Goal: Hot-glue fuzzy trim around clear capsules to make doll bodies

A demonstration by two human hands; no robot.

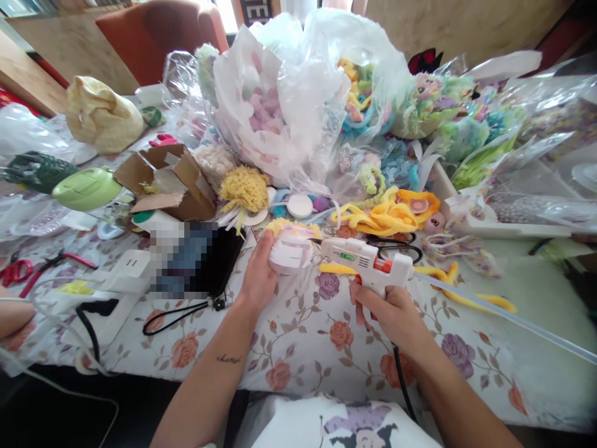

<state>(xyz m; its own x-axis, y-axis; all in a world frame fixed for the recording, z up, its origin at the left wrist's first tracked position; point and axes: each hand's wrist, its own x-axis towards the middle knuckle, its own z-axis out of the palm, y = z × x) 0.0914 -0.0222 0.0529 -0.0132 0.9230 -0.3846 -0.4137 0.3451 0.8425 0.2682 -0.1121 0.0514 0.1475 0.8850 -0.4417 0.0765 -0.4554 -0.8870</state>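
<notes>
My right hand (380,305) is wrapped round the handle of a white hot glue gun (368,258), with a finger at its trigger. A long clear glue stick (504,314) sticks out of the gun's back end. The dark nozzle points left, at a white rounded piece (291,252) with yellow fluffy trim along its far edge. My left hand (261,270) grips that piece by its left side; its exact kind I cannot make out. Beneath the gun lies a yellow fuzzy strip (338,269) on the flowered tablecloth (298,342).
Left of my arm are a black phone (224,261) with a strap, a white power strip (105,317) with cables, and red-handled pliers (51,267). Behind stand a cardboard box (175,180), a yellow pompom (243,188) and big plastic bags (303,93). Black scissors (398,249) lie behind the gun.
</notes>
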